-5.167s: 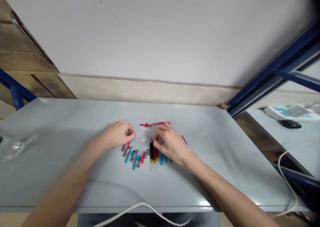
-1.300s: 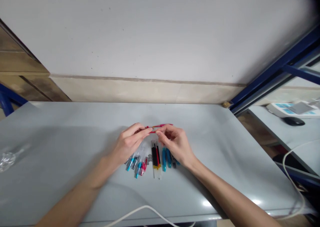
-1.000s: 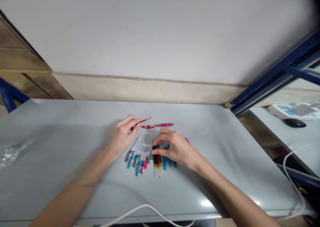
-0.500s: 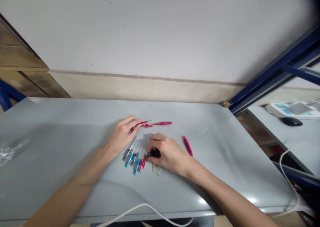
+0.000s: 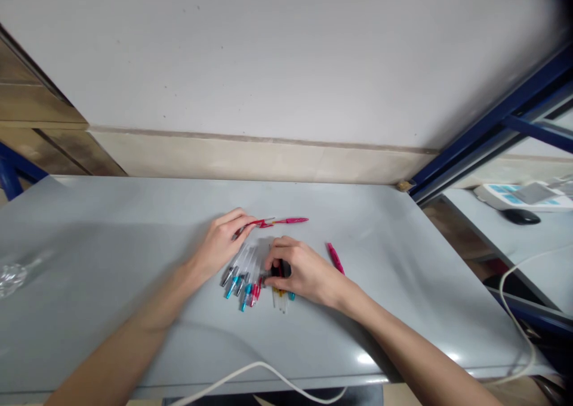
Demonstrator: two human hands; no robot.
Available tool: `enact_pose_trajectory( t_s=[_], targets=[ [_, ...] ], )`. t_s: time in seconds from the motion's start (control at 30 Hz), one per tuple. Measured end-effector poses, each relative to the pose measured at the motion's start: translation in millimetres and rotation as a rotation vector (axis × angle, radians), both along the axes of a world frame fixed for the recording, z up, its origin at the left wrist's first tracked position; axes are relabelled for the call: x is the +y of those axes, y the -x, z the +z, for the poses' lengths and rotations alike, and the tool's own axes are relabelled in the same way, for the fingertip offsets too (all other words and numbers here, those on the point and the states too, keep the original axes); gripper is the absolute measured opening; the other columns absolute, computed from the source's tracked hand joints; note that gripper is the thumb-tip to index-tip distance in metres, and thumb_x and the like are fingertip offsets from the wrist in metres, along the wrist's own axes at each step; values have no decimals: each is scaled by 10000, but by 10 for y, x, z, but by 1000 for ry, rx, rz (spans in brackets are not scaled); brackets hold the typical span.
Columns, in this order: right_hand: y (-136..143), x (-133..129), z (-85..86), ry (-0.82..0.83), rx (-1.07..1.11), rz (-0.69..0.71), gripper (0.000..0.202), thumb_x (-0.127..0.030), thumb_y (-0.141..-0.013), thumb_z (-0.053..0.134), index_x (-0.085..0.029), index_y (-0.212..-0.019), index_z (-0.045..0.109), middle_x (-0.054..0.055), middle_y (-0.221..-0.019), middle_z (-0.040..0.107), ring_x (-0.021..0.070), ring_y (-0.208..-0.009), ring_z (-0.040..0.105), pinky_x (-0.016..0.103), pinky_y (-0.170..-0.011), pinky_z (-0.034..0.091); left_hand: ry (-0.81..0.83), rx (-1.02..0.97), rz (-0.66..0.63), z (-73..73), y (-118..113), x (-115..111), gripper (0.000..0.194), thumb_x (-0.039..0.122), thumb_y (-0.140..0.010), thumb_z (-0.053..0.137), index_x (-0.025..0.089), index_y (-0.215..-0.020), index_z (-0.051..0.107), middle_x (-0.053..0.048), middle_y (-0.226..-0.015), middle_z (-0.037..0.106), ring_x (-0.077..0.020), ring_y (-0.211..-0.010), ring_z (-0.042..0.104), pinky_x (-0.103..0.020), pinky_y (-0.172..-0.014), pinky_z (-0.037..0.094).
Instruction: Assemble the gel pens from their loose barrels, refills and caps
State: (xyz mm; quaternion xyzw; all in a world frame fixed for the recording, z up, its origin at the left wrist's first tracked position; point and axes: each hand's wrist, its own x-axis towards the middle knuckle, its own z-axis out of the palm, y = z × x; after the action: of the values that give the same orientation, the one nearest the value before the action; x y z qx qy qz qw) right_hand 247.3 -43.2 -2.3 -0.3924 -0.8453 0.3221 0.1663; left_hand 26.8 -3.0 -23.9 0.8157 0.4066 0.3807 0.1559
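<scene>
My left hand (image 5: 224, 234) pinches a slim red pen refill (image 5: 256, 221), its thin tip pointing right. Just beyond it lie a small red pen piece (image 5: 265, 224) and a pink-red pen part (image 5: 295, 220). My right hand (image 5: 299, 270) curls low over a pile of pen parts, with dark pieces (image 5: 282, 268) showing between thumb and fingers; what its fingertips grip is hidden. To its left, clear pen barrels (image 5: 250, 260) with black, blue and red ends lie side by side. Several thin clear and yellowish pieces (image 5: 280, 301) stick out below this hand.
A pink-red pen part (image 5: 335, 258) lies right of the pile on the grey table (image 5: 147, 209). Crumpled clear plastic (image 5: 11, 277) is at the left edge. A white cable (image 5: 259, 365) loops at the front. On the right stand a blue frame (image 5: 487, 125) and a black mouse (image 5: 521, 216).
The refill in my left hand has dipped slightly, close against the red piece behind it. My right hand has shifted a little, showing more of the dark pieces and a blue end below it.
</scene>
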Motion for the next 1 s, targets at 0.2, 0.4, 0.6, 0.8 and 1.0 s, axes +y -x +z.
enact_pose_trajectory(
  t_s=[0.2,0.4,0.6,0.8,1.0],
  targets=[
    [-1,0,-3,-10,-14,15,153,-228,-807,827,-208,-899,706,21,-926,639,196,-925,600,308,-813,482,14,24,-22,11,0,-10,214,231,-1021,504,192,-990,713,-22,-884,659,-124,-762,621,-246,-706,486],
    [-12,-4,7,1,-5,30,124,-209,-831,804,-213,-920,717,30,-969,649,202,-959,609,316,-850,490,45,39,-59,-30,17,-12,208,208,-1018,515,201,-1076,715,-30,-946,671,-133,-819,647,-260,-745,492],
    [-16,-3,50,13,24,31,122,-201,-827,804,-211,-917,723,29,-950,644,197,-931,618,309,-837,497,39,39,-63,-38,13,-5,214,214,-1018,512,199,-1069,720,-37,-938,679,-138,-807,650,-265,-738,506],
    [-21,9,78,21,56,26,135,-203,-821,809,-212,-925,723,22,-947,655,170,-842,618,298,-795,499,27,51,-86,-46,15,-3,203,204,-1012,519,199,-1049,719,-33,-922,673,-137,-800,651,-262,-732,512],
    [-34,-4,117,100,176,-36,100,-201,-849,761,-210,-913,684,-3,-875,679,145,-741,610,276,-703,484,40,68,-82,-42,16,-10,190,192,-1006,530,195,-1045,715,-25,-920,664,-128,-808,642,-249,-731,493]
  ],
)
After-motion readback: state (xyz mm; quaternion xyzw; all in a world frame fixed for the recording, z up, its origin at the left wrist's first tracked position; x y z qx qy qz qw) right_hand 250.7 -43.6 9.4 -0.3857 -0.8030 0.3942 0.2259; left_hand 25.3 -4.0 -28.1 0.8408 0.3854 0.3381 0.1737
